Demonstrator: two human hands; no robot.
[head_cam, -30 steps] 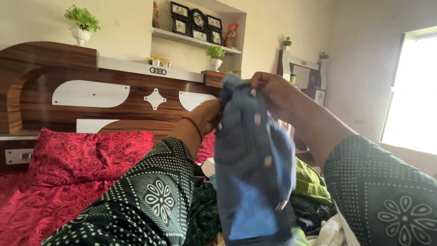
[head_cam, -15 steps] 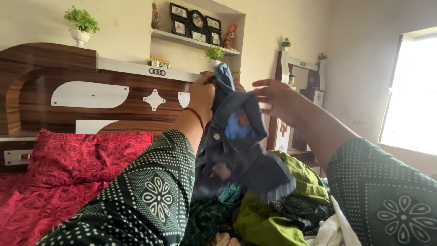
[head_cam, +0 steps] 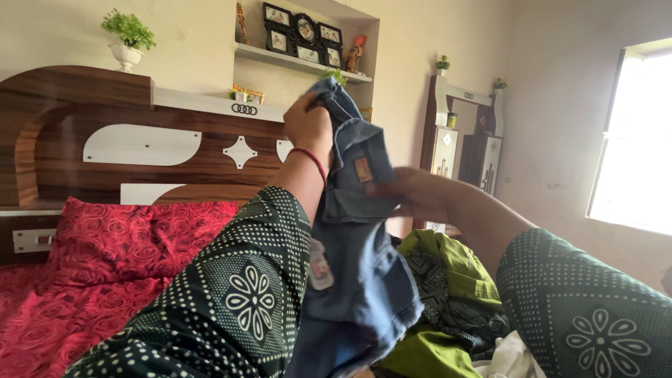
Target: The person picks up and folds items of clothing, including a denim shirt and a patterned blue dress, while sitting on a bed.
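Observation:
My left hand [head_cam: 306, 124] is raised and grips the top edge of a blue denim garment [head_cam: 360, 238], which hangs down in front of me. A small brown patch sits on the denim near its waist. My right hand [head_cam: 411, 194] is lower, partly hidden behind the cloth, and holds the garment's side. Both my arms wear dark green sleeves with white dots and flowers. A red thread circles my left wrist.
A heap of clothes [head_cam: 448, 280], green, dark patterned and white, lies below the denim. A red rose-print bedspread and pillow [head_cam: 126, 234] are at left under a wooden headboard [head_cam: 140, 147]. A wall shelf [head_cam: 301, 59] holds frames; a window [head_cam: 633, 136] is at right.
The garment was turned and lifted higher by my left hand. My right hand let go of the top, dropped lower and took the denim's side.

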